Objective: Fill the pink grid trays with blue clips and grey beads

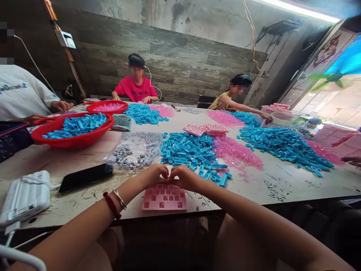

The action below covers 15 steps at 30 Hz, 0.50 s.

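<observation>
My left hand (154,175) and my right hand (184,177) meet fingertip to fingertip over the far edge of a pink tray (154,205) with square holes. Both are closed in a pinch; anything between the fingers is too small or hidden to make out. The tray lies flat near the table's front edge. Just beyond my hands is a heap of blue plastic pieces (186,148), with small clear pink pieces (239,152) spread to its right. A plastic bag (135,148) of small metallic-looking parts lies to the left.
A phone (86,178) and a white power bank (26,195) lie at left. Red baskets (73,142) hold blue and pink pieces. More pink trays (205,130) sit behind the heap. Another blue heap (282,146) spreads at right. Several people sit around the table (225,203).
</observation>
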### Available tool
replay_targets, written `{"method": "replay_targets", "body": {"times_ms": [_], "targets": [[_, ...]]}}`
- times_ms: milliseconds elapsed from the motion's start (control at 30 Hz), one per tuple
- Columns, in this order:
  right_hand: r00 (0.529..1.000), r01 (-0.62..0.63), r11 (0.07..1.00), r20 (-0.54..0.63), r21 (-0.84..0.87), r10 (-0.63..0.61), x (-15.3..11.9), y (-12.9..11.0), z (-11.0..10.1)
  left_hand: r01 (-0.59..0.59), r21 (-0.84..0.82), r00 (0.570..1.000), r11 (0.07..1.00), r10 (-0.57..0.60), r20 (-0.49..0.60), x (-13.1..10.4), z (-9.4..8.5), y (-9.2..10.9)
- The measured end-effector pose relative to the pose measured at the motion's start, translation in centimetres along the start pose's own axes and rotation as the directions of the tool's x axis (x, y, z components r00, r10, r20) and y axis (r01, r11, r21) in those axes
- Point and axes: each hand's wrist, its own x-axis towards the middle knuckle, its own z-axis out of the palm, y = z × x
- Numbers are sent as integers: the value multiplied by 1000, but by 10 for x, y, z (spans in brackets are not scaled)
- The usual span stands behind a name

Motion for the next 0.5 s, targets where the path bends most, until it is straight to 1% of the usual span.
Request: {"method": "replay_targets", "body": {"times_ms": [100,200,267,333,433,500], "targets": [[1000,-13,998,4,-57,14,1,-4,0,51,58,999,997,-51,7,-3,-5,6],[999,-33,999,2,-34,33,2,-1,0,118,138,993,983,-120,6,-4,-11,16],[999,-30,1000,21,-2,30,4,2,0,167,168,985,972,-173,26,-3,-15,23],[999,-17,1000,46,-13,18,9,3,-1,207,185,975,961,-219,46,-3,-17,29],[995,9,992,95,-125,2,17,-3,-2,234,221,968,947,-249,44,-3,-18,32],[995,-3,979,97,-205,23,20,-9,0,234,239,968,942,-248,28,-4,-16,29]]}}
